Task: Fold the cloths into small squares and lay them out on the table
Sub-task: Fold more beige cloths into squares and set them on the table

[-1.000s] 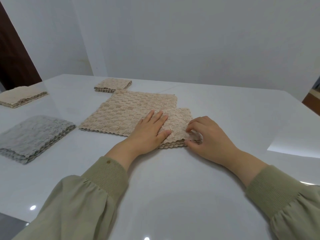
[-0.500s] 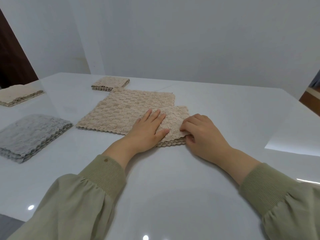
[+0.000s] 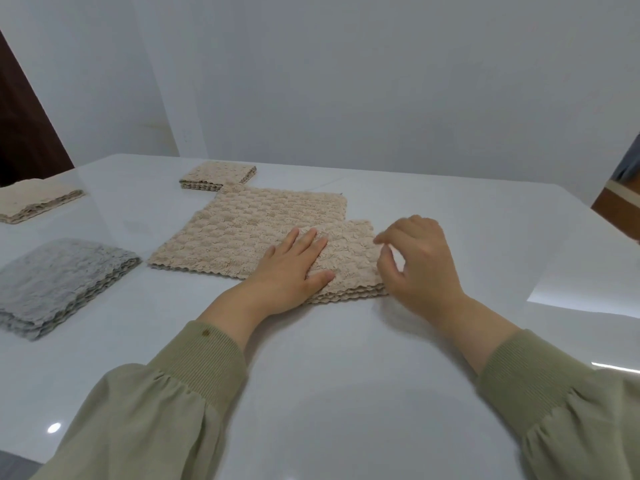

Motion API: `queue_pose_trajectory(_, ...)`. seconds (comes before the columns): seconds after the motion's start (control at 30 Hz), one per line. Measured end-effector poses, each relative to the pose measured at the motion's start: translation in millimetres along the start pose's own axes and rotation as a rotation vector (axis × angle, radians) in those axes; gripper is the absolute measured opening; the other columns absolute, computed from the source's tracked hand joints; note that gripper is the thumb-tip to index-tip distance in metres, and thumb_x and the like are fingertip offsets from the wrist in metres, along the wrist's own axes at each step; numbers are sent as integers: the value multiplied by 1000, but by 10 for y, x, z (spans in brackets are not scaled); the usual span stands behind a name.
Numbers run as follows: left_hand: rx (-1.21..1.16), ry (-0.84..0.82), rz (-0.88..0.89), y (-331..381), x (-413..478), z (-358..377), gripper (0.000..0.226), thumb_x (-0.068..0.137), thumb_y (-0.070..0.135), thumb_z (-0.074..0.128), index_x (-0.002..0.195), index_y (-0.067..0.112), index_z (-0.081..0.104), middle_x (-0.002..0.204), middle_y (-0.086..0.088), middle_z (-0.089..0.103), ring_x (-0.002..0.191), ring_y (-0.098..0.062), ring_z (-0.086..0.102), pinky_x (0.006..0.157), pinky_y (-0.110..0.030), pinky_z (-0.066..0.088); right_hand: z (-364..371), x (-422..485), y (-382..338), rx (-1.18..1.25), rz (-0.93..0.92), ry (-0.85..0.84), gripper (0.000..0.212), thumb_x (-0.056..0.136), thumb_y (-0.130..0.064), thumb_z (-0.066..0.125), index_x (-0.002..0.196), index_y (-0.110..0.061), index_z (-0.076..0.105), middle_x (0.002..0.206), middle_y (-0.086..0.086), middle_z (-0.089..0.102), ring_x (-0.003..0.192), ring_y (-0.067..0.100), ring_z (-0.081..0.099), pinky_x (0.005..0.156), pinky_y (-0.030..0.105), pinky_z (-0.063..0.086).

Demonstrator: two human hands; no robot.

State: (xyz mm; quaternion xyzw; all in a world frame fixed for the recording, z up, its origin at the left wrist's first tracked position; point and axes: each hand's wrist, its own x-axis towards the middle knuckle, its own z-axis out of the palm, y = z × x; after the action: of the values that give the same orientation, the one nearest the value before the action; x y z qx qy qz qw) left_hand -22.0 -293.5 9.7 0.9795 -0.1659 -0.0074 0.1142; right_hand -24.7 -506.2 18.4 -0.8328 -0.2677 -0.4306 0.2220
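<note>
left fingers (image 3: 306, 241) flat on cloth (image 3: 349, 268); right fingers (image 3: 417, 226) beside it | released (loosely curled)

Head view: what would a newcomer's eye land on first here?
The left hand presses flat on a folded beige cloth at centre, the right hand loosely curled at its right edge. A larger beige cloth lies spread behind it; a folded grey cloth sits to the left.
</note>
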Motion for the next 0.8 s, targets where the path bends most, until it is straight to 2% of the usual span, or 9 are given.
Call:
queue_pose_trajectory(0.13, 10, -5, -2, 27, -1, -14, 66, 96, 54, 30, 150, 31, 1, 158, 10, -12, 143, -12, -18, 116, -44, -3, 219, 249, -127, 25, 174, 9, 36, 86, -10, 37, 111, -4, 62, 109, 10, 66, 102, 26, 57, 92, 30, 34)
queue_pose_trajectory(0.23, 12, -10, -4, 28, -11, -14, 67, 95, 55, 29, 150, 30, 2, 158, 10, -12, 143, -11, -18, 116, -44, -3, 477, 271, -68, -72, 260, -525, 46, 99, -22, 27, 142, -13, 37, 151, 7, 34, 138, 25, 29, 113, 42, 18)
queue_pose_trajectory(0.3, 6, -34, -9, 24, -17, -29, 66, 95, 56, 30, 151, 29, 6, 158, 11, -9, 144, -10, -15, 117, -44, -2, 556, 249, 22, -92, 397, -854, 49, 101, -33, 20, 149, -23, 20, 158, -2, 14, 145, 20, 11, 116, 49, 4)
queue_pose_trajectory(0.33, -16, -34, -10, 15, -11, -37, 65, 95, 55, 31, 150, 28, 10, 158, 11, -6, 144, -10, -12, 118, -44, -1, 579, 233, 61, -84, 436, -908, 50, 101, -36, 18, 150, -25, 16, 159, -4, 9, 146, 20, 7, 115, 51, 1)
queue_pose_trajectory(0.47, -337, 282, -124, -18, 55, -103, 51, 98, 44, 38, 140, 15, 40, 150, -1, 34, 138, -18, 29, 111, -38, 26, 589, 205, 79, -104, 420, -871, 52, 101, -38, 17, 151, -25, 13, 159, -4, 5, 146, 19, 4, 115, 49, 0)
queue_pose_trajectory(0.57, -464, 362, -374, -63, 140, -123, 46, 96, 51, 34, 105, 12, 58, 112, -9, 60, 115, -29, 50, 91, -38, 41, 581, 181, 66, -105, 411, -861, 52, 101, -38, 17, 151, -25, 13, 159, -3, 6, 146, 19, 5, 116, 48, 2)
queue_pose_trajectory(0.63, -415, 333, -438, -63, 190, -113, 54, 94, 56, 30, 84, 11, 57, 98, -15, 62, 107, -36, 53, 88, -45, 45, 577, 182, 67, -100, 409, -852, 51, 101, -38, 17, 150, -25, 14, 159, -2, 7, 146, 19, 6, 116, 48, 3)
queue_pose_trajectory(0.73, -335, 296, -521, -33, 284, -102, 58, 92, 59, 31, 100, 8, 59, 106, -12, 61, 109, -32, 49, 90, -47, 44, 568, 186, 50, -93, 417, -840, 52, 101, -38, 18, 150, -25, 14, 159, -2, 7, 146, 19, 6, 116, 48, 3)
queue_pose_trajectory(0.8, -375, 328, -546, 1, 320, -115, 40, 90, 52, 41, 90, 15, 55, 100, -5, 59, 105, -27, 50, 84, -40, 45, 561, 187, 48, -84, 428, -836, 53, 101, -38, 19, 151, -23, 12, 159, -2, 7, 146, 19, 6, 116, 47, 3)
